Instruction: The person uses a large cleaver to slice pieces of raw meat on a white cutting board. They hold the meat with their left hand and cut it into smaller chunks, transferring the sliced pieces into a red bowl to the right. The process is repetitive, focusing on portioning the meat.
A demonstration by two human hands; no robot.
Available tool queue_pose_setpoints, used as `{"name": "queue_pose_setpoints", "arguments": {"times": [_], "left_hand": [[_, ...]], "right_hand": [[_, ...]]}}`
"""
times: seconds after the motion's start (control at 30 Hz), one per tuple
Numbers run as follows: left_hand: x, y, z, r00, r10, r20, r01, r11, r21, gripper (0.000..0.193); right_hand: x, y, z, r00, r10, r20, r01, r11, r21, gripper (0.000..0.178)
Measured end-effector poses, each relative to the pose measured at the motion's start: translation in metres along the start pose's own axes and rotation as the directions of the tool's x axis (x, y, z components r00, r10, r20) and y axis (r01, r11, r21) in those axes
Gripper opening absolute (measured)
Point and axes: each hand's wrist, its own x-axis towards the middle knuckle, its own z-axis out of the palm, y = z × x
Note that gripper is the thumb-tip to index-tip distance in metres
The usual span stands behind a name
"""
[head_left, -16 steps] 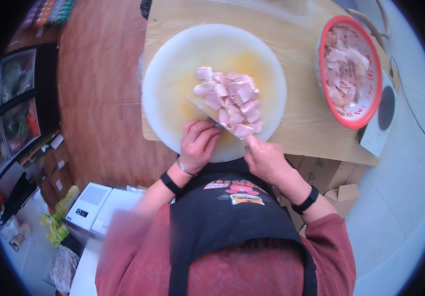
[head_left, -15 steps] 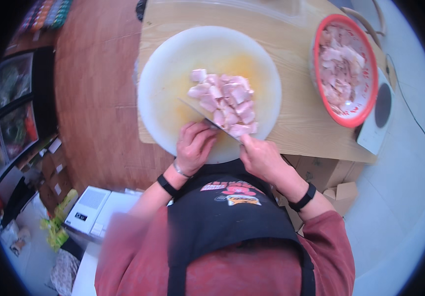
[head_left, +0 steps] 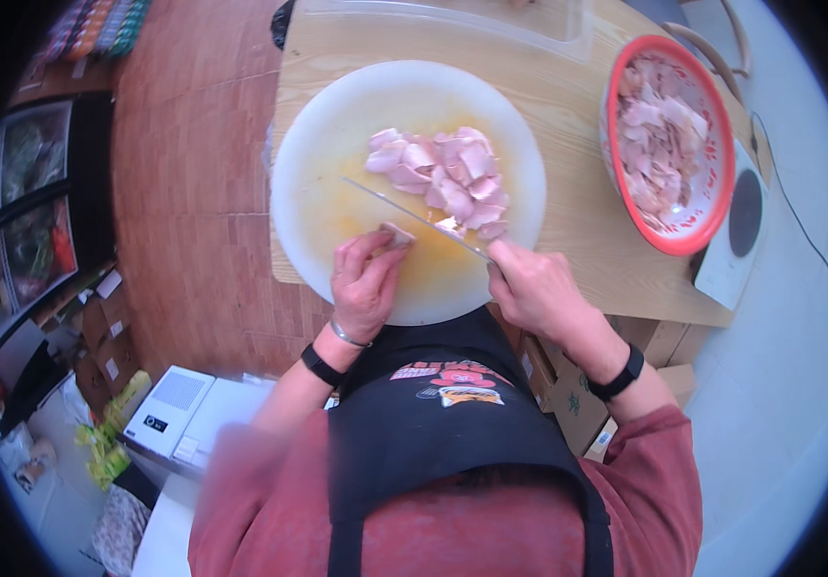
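A meat piece point(head_left: 397, 234) sits near the round board's point(head_left: 318, 173) front edge, pinched by the left hand point(head_left: 366, 284). The right hand point(head_left: 532, 288), clenched on the knife point(head_left: 414, 213), has swung the blade off the cut pile point(head_left: 443, 178) onto it. A red bowl point(head_left: 712, 207) stands at the table's point(head_left: 577, 231) right edge.

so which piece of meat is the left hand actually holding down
The lone small piece at the near edge of the round white board, under the left hand fingertips. The rest sit in a pile beyond the knife.
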Motion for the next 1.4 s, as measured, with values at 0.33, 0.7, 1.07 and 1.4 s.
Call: {"name": "queue_pose_setpoints", "arguments": {"times": [0.33, 0.7, 1.07, 1.4], "left_hand": [[0.006, -0.002, 0.001, 1.000, 0.020, -0.020, -0.019, 0.999, 0.039, 0.026], [0.011, -0.003, 0.003, 1.000, -0.023, 0.004, 0.023, 1.000, -0.001, 0.027], [0.008, -0.013, 0.006, 0.999, 0.023, -0.028, -0.025, 0.996, -0.080, 0.025], [0.004, -0.012, 0.004, 0.999, -0.009, -0.034, 0.007, 0.998, -0.065, 0.024]], "right_hand": [[-0.035, -0.029, -0.006, 0.995, 0.048, 0.087, -0.046, 0.999, -0.018, 0.015], [-0.030, -0.034, -0.008, 0.979, 0.086, 0.182, -0.085, 0.996, -0.017, 0.016], [0.021, -0.019, 0.029, 0.993, 0.100, 0.055, -0.107, 0.984, 0.144, 0.010], [-0.028, -0.036, -0.012, 0.974, 0.089, 0.207, -0.092, 0.996, 0.001, 0.016]]}}
